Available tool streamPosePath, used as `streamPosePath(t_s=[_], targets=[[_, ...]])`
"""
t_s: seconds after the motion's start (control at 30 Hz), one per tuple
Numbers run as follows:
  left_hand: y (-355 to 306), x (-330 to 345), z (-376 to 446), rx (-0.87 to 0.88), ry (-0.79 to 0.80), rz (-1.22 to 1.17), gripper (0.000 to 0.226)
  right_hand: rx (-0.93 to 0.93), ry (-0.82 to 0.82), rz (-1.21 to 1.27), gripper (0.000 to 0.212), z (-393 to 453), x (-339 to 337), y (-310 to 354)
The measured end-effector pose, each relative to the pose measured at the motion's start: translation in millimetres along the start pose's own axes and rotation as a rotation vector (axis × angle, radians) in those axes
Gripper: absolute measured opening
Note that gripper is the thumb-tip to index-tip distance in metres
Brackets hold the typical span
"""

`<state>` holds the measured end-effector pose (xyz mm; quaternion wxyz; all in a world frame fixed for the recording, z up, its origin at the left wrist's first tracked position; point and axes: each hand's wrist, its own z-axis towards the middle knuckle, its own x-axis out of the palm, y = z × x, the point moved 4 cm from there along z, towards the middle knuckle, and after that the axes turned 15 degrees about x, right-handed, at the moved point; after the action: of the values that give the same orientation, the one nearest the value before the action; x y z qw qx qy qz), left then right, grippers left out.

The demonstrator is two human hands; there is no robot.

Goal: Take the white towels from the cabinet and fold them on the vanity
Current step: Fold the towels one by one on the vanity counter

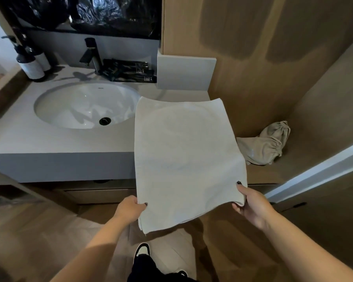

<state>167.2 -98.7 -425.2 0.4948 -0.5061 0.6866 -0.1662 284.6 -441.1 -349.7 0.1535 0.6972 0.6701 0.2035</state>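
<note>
Towel (186,159), white & folded flat, hangs out over the front edge of the pale grey worktop (59,143), far end lying on the top just right of the oval sink (86,104), near end held up by both hands: left hand (130,208) w/ fingers clamped on the near-left corner, right hand (251,204) w/ thumb on top & fingers curled under the near-right corner. Behind the sink stand a dark tap (93,54), two pump bottles (32,60) at the left & dark sachets (130,71) by the wall. Wood panelling to the right, w/ a crumpled beige cloth bag (267,145) on a low wooden shelf (263,174); wood floor underfoot.
</note>
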Motion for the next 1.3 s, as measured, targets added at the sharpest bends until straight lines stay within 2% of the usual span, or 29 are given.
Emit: streamPosePath(t_s=[0.07, 0.17, 0.23, 0.3, 0.37, 0.43, 0.5, 0.57, 0.67, 0.77, 0.83, 0.93, 1.07, 1.2, 1.3], targets=[[0, -1, -7, 0.019, -0.099, 0.06, 0.022, -0.021, 0.008, 0.009, 0.022, -1, 4, 4], [-9, -3, -15, 0.047, -0.236, -0.101, 0.013, -0.084, -0.031, 0.014, 0.019, -5, 6, 13], [-20, -9, -21, 0.088, -0.314, -0.184, 0.016, -0.161, -0.082, 0.016, 0.013, -9, 4, 22], [-35, -18, -28, 0.151, -0.353, -0.237, 0.023, -0.246, -0.126, 0.028, 0.028, -13, -2, 35], [-47, -28, -32, 0.194, -0.335, -0.305, 0.017, -0.298, -0.135, -0.028, 0.027, -19, -9, 47], [-56, -34, -35, 0.162, -0.245, -0.569, 0.022, -0.318, -0.093, -0.114, 0.019, -23, -14, 56], [-68, -40, -39, 0.126, -0.129, -0.826, 0.022, -0.312, -0.027, -0.129, 0.023, -25, -18, 65], [-79, -51, -38, 0.134, -0.107, -0.895, 0.027, -0.293, 0.034, -0.113, 0.03, -26, -19, 73], [-94, -67, -31, 0.122, -0.225, -0.841, 0.025, -0.289, 0.094, -0.106, 0.032, -26, -17, 83], [-110, -85, -23, 0.143, -0.507, -0.755, 0.016, -0.326, 0.168, -0.131, 0.033, -30, -11, 94], [-122, -94, -18, 0.21, -0.612, -0.803, 0.013, -0.376, 0.131, -0.204, 0.029, -33, -6, 103], [-136, -99, -10, 0.3, -0.593, -0.845, 0.018, -0.477, 0.001, -0.294, 0.018, -35, -5, 119], [-146, -101, 1, 0.37, -0.602, -0.609, 0.027, -0.582, -0.155, -0.353, 0.012, -27, -7, 141], [-150, -112, 18, 0.37, -0.71, -0.421, 0.009, -0.835, -0.37, -0.535, 0.016, -24, -2, 167], [-157, -121, 41, 0.4, -0.736, -0.301, 0.004, -0.971, -0.406, -0.676, 0.02, -22, 13, 186]])
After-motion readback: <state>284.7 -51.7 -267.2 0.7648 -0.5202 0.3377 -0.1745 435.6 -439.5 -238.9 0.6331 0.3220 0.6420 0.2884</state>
